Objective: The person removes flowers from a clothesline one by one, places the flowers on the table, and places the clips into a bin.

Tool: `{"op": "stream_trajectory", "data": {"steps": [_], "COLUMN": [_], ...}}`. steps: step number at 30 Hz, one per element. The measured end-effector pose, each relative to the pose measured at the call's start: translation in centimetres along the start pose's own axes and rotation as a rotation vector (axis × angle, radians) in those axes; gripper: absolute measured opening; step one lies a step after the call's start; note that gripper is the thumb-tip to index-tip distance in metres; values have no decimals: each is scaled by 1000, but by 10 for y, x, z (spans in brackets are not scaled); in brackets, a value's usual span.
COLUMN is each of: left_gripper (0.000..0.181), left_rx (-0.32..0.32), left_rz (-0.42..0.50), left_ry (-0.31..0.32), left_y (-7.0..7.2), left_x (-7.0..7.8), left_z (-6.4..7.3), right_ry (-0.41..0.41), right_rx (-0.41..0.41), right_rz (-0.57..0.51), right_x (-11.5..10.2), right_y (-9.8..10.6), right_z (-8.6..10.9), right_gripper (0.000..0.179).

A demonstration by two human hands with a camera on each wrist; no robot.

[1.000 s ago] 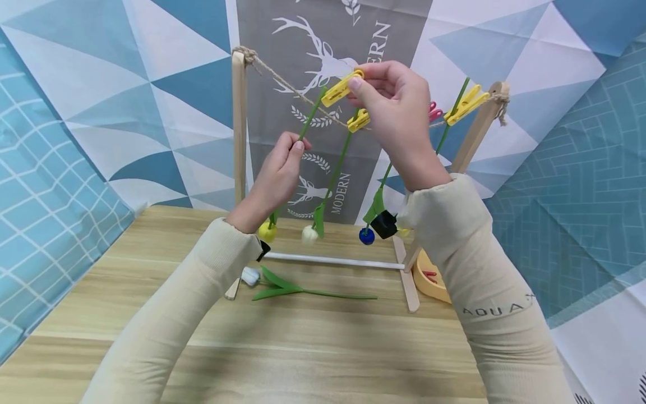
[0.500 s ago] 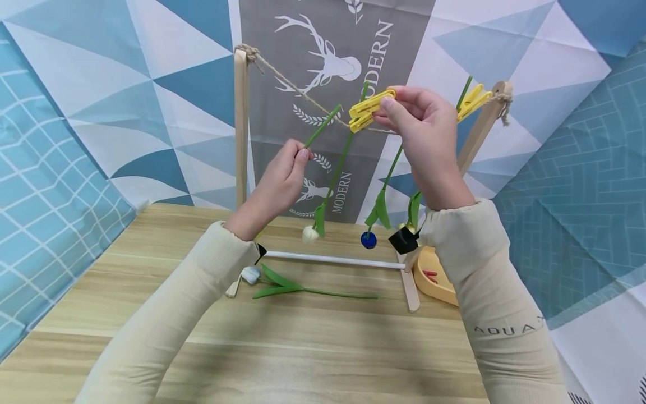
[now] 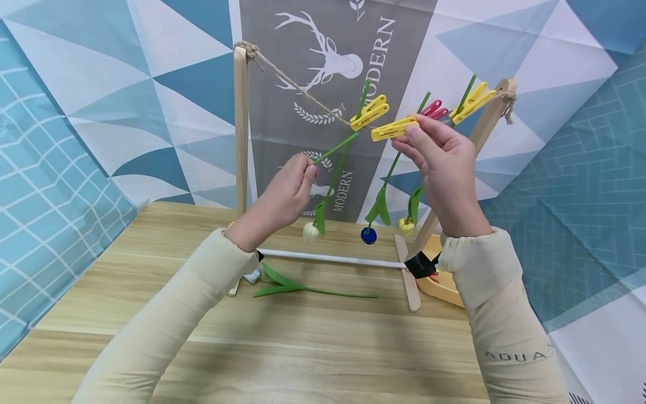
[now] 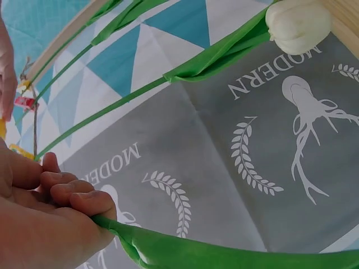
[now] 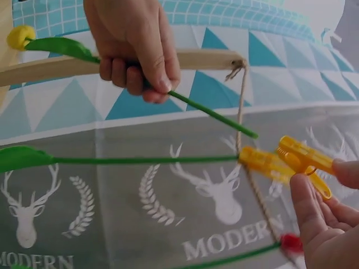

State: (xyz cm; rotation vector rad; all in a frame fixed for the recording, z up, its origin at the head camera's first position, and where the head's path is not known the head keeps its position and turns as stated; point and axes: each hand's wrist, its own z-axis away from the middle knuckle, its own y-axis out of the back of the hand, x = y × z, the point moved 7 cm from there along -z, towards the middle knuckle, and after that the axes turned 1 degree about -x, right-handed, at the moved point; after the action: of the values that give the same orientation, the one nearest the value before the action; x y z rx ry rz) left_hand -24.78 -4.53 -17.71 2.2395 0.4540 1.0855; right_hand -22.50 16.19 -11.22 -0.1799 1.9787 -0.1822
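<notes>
In the head view my left hand (image 3: 286, 191) grips the green stem of an artificial tulip, its stem end pointing up to the right. The right wrist view shows this tulip's yellow bloom (image 5: 21, 37). Thumb and fingers of my right hand (image 3: 446, 168) pinch a yellow clothespin (image 3: 391, 129), apart from the stem end. Behind it runs a twine line (image 3: 298, 87). A white tulip (image 3: 310, 230) hangs head down there from another yellow clothespin (image 3: 370, 114). Further right, a blue tulip (image 3: 369, 235) hangs by a red clothespin (image 3: 435, 109) and a yellow tulip (image 3: 406, 226) by a yellow one.
Two wooden posts, left (image 3: 241, 129) and right (image 3: 487, 120), carry the twine; a white rod (image 3: 328, 258) joins them low down. A pale blue tulip with green leaves (image 3: 282, 287) lies on the wooden table (image 3: 303, 348). An orange container (image 3: 444, 286) stands at the right.
My right hand has carried the clothespin right and down, past the one holding the white tulip. My left hand has shifted slightly right and down, its stem tilting further to the right.
</notes>
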Motion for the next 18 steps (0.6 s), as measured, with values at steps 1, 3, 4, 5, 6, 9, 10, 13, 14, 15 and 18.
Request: {"op": "stream_trajectory", "data": {"steps": [1,3,4,5,6,9,10,13,14,15,18], "left_gripper": [23,23,23,23,23,23,23,23,23,24,24], "left_rx": [-3,-15,-27,-39,-52,-89,-95,-106,-110,-114,-137], "left_rz": [-11,-34,-43,-52,-60,-85,-95,-123,-130,-134,-155], "left_ry": [-6,-12,-10,-7,-3,7,7,3,1,0,-13], "left_y": [-1,-5,-6,-8,-10,-15,-16,-20,-21,-23,-29], "left_x": [0,0,0,0,0,0,0,-1,-2,-2,-2], "left_z": [1,1,2,2,3,5,6,8,8,9,11], "right_ry": [4,11,9,6,3,-8,-9,-9,-8,-11,-20], "right_rx": [-2,3,6,10,15,31,33,40,40,40,36], "right_rz": [-12,-29,-42,-54,-64,-88,-97,-123,-133,-143,-165], "right_x": [2,7,10,13,16,25,27,34,36,38,44], "right_y": [3,9,13,16,20,29,32,40,43,45,51], "right_z": [0,1,1,2,2,4,5,7,7,8,9], "right_gripper": [51,51,50,50,50,47,46,44,43,43,43]}}
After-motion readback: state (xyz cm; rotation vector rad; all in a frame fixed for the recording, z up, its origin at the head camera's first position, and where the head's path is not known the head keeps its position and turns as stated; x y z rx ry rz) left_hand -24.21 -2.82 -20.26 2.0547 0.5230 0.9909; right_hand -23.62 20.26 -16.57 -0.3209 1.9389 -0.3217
